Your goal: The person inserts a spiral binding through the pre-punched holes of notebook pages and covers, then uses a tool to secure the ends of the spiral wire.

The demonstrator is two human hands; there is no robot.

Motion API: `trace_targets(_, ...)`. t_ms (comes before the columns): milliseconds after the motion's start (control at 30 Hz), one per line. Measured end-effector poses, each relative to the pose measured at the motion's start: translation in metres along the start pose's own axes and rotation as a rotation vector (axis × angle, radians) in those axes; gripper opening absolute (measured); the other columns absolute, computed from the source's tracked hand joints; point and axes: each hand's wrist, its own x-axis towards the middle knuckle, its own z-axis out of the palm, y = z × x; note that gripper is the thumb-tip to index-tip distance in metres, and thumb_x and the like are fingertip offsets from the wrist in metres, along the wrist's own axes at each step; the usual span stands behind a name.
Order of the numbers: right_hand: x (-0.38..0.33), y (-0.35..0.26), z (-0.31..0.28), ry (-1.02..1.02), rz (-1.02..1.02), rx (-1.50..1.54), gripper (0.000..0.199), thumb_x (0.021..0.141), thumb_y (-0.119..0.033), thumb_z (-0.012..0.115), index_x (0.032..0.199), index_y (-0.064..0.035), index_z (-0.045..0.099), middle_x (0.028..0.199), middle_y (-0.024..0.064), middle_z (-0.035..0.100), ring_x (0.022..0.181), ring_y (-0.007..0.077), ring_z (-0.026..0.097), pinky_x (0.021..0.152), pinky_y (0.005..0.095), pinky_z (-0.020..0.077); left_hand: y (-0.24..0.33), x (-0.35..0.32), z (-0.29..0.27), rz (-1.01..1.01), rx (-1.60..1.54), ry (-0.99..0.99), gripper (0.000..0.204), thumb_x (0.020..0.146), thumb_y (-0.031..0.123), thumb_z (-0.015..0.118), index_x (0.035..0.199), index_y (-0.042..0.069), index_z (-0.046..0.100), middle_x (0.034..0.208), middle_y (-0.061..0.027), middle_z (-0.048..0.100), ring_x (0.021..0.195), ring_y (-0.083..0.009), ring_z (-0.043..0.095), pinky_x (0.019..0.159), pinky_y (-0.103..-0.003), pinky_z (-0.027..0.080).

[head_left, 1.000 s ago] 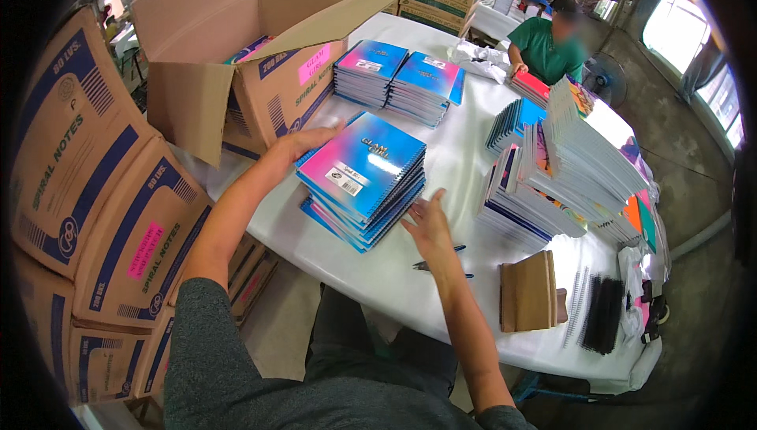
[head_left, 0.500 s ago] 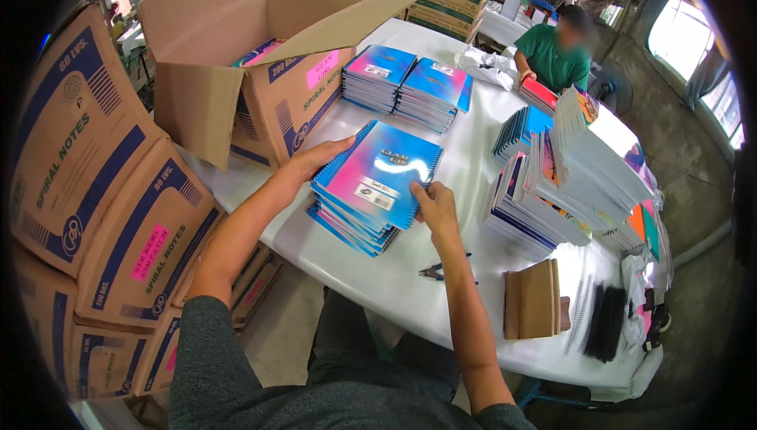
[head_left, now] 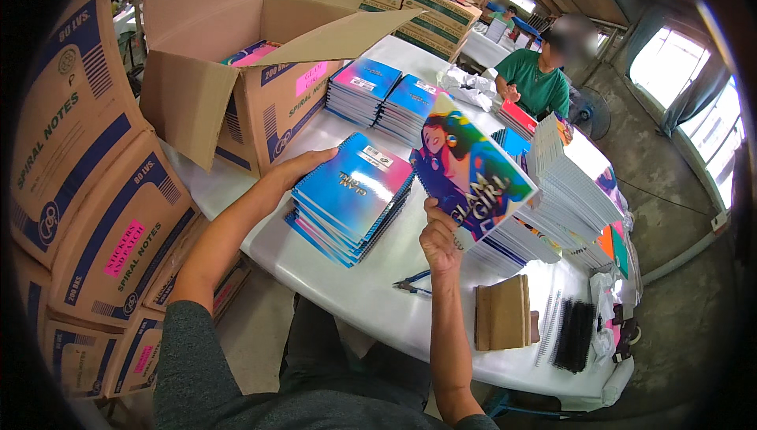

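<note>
A fanned stack of blue-and-pink spiral notebooks [head_left: 351,193] lies on the white-covered table [head_left: 315,272] in front of me. My left hand [head_left: 303,168] grips the far left edge of that stack, some fingers hidden behind it. Raised to the right of the stack is one spiral notebook [head_left: 473,173], its colourful illustrated cover showing, tilted. My right hand [head_left: 441,233] is closed on its lower corner. Cutting pliers [head_left: 412,282] lie on the table below the right hand.
An open carton [head_left: 276,106] stands left of two notebook piles [head_left: 367,91]; closed cartons [head_left: 126,233] are stacked at far left. On the right are tall notebook stacks [head_left: 568,181], a brown block [head_left: 502,313] and black binding coils [head_left: 574,335]. A co-worker in green [head_left: 536,79] sits across.
My right hand has lifted a notebook off the stack, up and rightward, and its illustrated cover now shows. The stack's top notebook now faces the other way round. My left hand stays at the stack.
</note>
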Motion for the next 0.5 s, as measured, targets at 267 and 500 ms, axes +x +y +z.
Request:
trace_targets(267,0.028,0.036,-0.015,0.708,-0.249,-1.838,0.037,0.097,-0.034,0.058,0.086,0.001,0.053,0.056,0.0096,0.056,0.037,0.0148,0.05,0.035,0.0275,0.0369,0.014,-0.006,0.013,-0.019,-0.111,-0.064,0.062,0.098,0.052,0.049,0.136,0.003,0.05,0.124,-0.0166,0.062,0.106,-0.0204,0.066,0.088,-0.033,0.056)
trace_targets(500,0.033,0.041,-0.018,0.854,-0.203,-2.41,0.05,0.098,-0.047,0.053,0.079,-0.0007,0.056,0.066,0.0155,0.061,0.06,0.0264,0.061,0.059,0.0385,0.0483,0.023,-0.024,0.031,0.113,0.097,0.101,0.068,0.099,0.059,0.039,0.136,0.004,0.052,0.125,-0.0122,0.062,0.114,-0.0183,0.06,0.094,-0.03,0.05)
